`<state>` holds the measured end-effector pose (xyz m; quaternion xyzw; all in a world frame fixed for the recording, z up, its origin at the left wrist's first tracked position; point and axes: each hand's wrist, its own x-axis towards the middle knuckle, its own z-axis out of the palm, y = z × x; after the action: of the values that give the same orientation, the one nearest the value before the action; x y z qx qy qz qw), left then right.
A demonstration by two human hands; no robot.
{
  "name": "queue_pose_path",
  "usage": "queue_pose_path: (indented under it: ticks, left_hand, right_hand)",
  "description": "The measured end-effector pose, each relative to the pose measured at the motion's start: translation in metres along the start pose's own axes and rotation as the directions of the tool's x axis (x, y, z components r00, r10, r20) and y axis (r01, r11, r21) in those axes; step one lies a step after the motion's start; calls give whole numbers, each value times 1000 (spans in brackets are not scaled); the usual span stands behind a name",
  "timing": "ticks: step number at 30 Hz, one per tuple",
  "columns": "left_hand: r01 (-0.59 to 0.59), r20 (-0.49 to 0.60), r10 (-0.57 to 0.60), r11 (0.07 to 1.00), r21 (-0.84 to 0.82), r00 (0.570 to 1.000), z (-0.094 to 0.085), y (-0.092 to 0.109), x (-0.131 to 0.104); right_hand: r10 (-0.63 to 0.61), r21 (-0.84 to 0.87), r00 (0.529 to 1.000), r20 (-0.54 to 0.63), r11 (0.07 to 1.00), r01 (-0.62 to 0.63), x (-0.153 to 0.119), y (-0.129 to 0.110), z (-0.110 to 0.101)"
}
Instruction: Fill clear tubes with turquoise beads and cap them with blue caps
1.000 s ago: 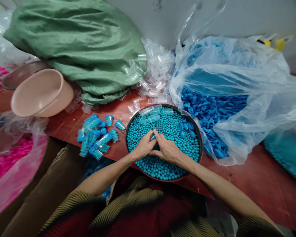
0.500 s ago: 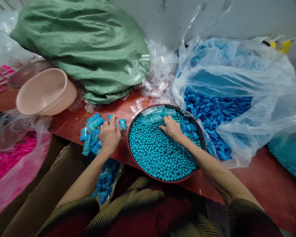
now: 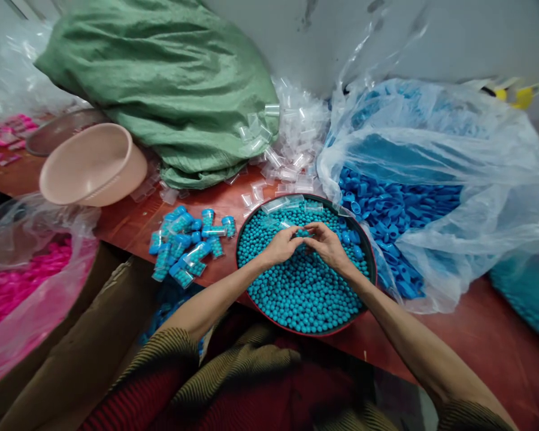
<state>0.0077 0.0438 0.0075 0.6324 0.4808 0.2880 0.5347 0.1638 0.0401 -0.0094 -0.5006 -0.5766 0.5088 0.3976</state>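
My left hand (image 3: 281, 246) and my right hand (image 3: 327, 245) meet fingertip to fingertip above a round tray (image 3: 375, 263) with a dark red rim. Both are closed around a small plastic tube (image 3: 300, 233), mostly hidden by my fingers, with teal-blue showing. Teal beads (image 3: 305, 293) fill the tray. Clear empty tubes (image 3: 282, 203) lie on the beads at the far side, and several blue caps (image 3: 353, 238) rest at the right. Left of the tray, capped tubes filled with beads (image 3: 179, 245) form a loose pile on the red table (image 3: 224, 266).
Behind are a green sack (image 3: 161, 90) and a heap of clear tubes (image 3: 296, 126). At right, a plastic bag (image 3: 431, 233) spills blue caps (image 3: 381, 203). A pink basin (image 3: 94, 164) stands left, above a lined box of pink pieces (image 3: 22, 281).
My left hand has left the pile of filled tubes and moved right, over the tray. My right hand has shifted slightly right and down, and the two now meet on a tube.
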Motion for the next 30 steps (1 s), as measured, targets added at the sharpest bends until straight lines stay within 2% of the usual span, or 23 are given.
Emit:
queue_pose_path:
  ticks: [2,4,9,12,14,17,19,21,23,26,28,30]
  left_hand:
    - [88,120,-67,981,-174,990,0,0,0]
    - [166,168,-127,956,-241,978,-1,-1,-5]
    - [230,226,-194,962,-147,955,0,0,-20]
    - [240,258,-200,961,-136,945,1,0,-25]
    - [273,269,-219,944,-184,938,0,-3,-26]
    - [323,302,-228,891,-318,926,-4,-8,-25]
    - [336,318,-220,862,-379,922,-6,-11,-24]
    - [342,319,-224,855,-389,921,-7,-12,-24]
    - [343,307,-235,864,-369,922,-6,-12,-26]
    - [327,285,-241,893,-308,928,-1,-12,-27]
    - [321,281,-246,909,-265,928,1,-12,-25]
    - [304,285,-228,916,-260,931,2,-13,-24]
  right_hand:
    - [18,15,996,90,1000,-20,-6,-3,-2]
    - [35,-94,981,190,995,-18,-11,-5,-5]
    - [21,-444,948,317,887,129,-23,-8,-12]
    - [106,-602,923,370,784,151,-30,-15,-21]
    - [139,-741,937,320,653,156,-31,-20,-32]
    - [46,-929,995,87,365,64,-26,-26,-48]
    - [12,-979,999,-49,200,-50,-19,-24,-53]
    - [45,-990,995,-87,108,-91,-12,-18,-52]
    - [57,-996,998,-23,81,-28,-9,-11,-45]
    - [-18,-995,997,70,77,71,-11,-6,-33]
    - [-78,-993,997,18,112,26,-15,-4,-27]
    - [-118,-975,992,-44,223,-17,-19,-3,-20]
